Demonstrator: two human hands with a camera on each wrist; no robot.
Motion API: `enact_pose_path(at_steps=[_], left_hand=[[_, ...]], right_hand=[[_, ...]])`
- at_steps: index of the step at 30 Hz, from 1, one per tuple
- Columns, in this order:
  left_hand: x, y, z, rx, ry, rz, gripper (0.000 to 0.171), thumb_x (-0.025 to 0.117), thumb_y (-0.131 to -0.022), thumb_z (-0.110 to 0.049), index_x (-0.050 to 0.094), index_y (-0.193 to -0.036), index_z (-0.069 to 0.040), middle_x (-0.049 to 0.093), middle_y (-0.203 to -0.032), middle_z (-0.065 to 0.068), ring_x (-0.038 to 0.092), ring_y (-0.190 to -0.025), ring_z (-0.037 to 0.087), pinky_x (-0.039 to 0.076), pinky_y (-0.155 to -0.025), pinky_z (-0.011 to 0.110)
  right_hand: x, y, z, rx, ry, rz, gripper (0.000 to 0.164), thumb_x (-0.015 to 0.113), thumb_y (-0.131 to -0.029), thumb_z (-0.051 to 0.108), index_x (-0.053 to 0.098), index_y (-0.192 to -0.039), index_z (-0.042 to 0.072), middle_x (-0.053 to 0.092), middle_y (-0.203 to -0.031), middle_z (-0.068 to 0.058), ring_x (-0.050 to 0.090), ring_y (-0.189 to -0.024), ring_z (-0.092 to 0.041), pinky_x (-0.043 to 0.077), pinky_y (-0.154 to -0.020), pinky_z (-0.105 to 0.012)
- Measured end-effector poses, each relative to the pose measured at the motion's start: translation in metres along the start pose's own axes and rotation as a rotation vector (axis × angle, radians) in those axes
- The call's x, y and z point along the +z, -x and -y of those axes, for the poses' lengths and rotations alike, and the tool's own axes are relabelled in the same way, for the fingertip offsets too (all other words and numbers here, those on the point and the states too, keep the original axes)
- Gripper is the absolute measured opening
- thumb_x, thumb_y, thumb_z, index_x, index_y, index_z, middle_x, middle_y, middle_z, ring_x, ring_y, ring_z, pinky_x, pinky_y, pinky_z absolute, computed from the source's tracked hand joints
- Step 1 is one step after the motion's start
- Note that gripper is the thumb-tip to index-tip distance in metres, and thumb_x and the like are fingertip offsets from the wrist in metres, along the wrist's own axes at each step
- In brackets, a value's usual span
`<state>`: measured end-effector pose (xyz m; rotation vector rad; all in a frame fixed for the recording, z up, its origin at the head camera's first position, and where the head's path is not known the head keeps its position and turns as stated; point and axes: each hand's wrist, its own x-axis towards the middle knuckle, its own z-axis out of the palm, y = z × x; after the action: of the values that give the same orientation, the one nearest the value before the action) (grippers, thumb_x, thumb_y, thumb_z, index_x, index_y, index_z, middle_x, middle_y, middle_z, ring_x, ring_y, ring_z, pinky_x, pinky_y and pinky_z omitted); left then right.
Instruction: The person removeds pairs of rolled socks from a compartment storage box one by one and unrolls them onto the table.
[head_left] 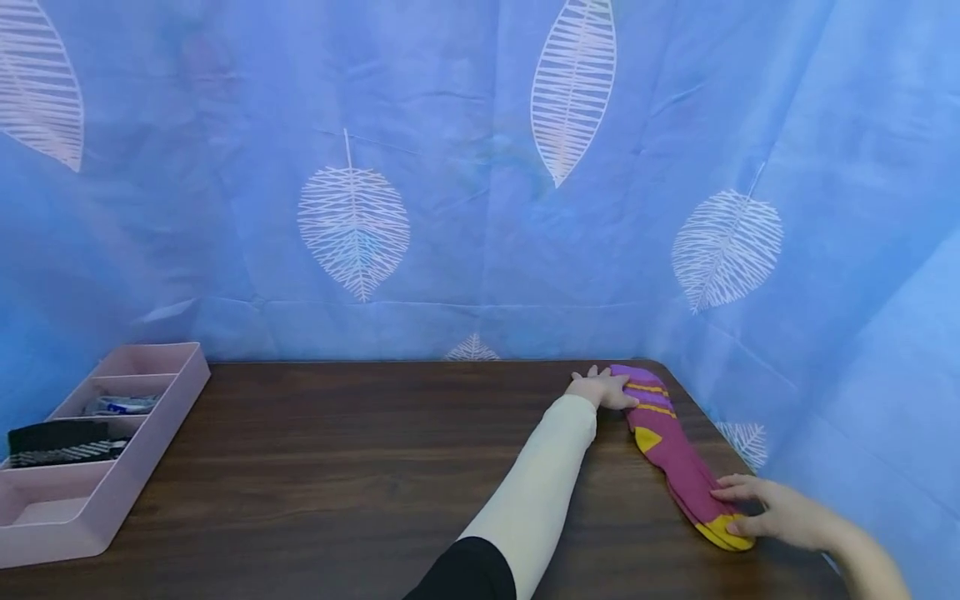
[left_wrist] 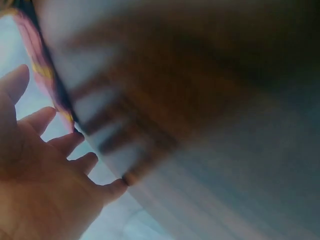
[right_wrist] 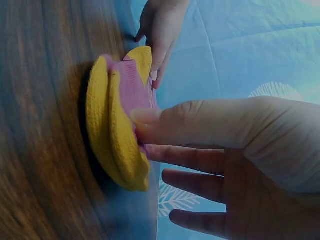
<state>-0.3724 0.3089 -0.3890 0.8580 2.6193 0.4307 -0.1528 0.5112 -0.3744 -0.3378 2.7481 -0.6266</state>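
A pair of maroon socks (head_left: 686,458), one on top of the other, lies along the right side of the table. Their toes (right_wrist: 122,135) and heel patches are yellow, and the cuffs (head_left: 637,379) are purple with yellow stripes. At the far end, my left hand (head_left: 602,389) touches the cuff edge with its fingers spread; in the left wrist view this hand (left_wrist: 50,175) shows straight fingers close to the tabletop. My right hand (head_left: 787,512) is at the toe end. Its thumb (right_wrist: 185,120) and index finger touch the socks, while the other fingers stay extended off the fabric.
On the left of the brown wooden table (head_left: 337,483) stands a pink divided box (head_left: 153,442). One compartment holds a black striped folded cloth item (head_left: 63,443), another a clear plastic packet (head_left: 123,405). A blue leaf-print curtain (head_left: 450,167) hangs behind and at the right.
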Motion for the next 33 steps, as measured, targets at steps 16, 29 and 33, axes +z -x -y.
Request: enact_pose_path(at_steps=[16, 29, 33], left_hand=[[-0.004, -0.001, 0.004, 0.056, -0.028, -0.003, 0.06, 0.043, -0.098, -0.057, 0.027, -0.153, -0.038, 0.019, -0.161, -0.014, 0.007, -0.152, 0.013, 0.01, -0.123, 0.048], [-0.003, -0.008, 0.0, 0.081, -0.238, -0.071, 0.075, 0.049, -0.094, -0.058, 0.009, -0.155, -0.041, 0.006, -0.162, -0.023, -0.002, -0.152, 0.01, 0.01, -0.123, 0.047], [-0.005, -0.007, -0.002, 0.113, -0.342, -0.156, 0.084, 0.051, -0.092, -0.062, 0.002, -0.155, -0.039, 0.002, -0.162, -0.023, -0.003, -0.152, 0.007, 0.015, -0.122, 0.045]], right_hand=[[0.003, -0.002, 0.001, -0.038, -0.028, -0.023, 0.044, 0.063, -0.094, 0.022, 0.059, -0.128, -0.006, 0.05, -0.138, -0.019, 0.024, -0.103, 0.032, 0.048, -0.084, -0.031], [0.006, -0.004, 0.0, -0.032, 0.03, -0.02, 0.044, 0.061, -0.096, 0.023, 0.056, -0.134, 0.0, 0.043, -0.132, -0.041, 0.05, -0.117, -0.004, 0.049, -0.08, -0.041], [0.007, -0.008, -0.002, -0.019, 0.008, 0.004, 0.045, 0.06, -0.096, 0.022, 0.055, -0.132, -0.006, 0.039, -0.133, -0.044, 0.051, -0.121, -0.035, 0.048, -0.081, -0.052]])
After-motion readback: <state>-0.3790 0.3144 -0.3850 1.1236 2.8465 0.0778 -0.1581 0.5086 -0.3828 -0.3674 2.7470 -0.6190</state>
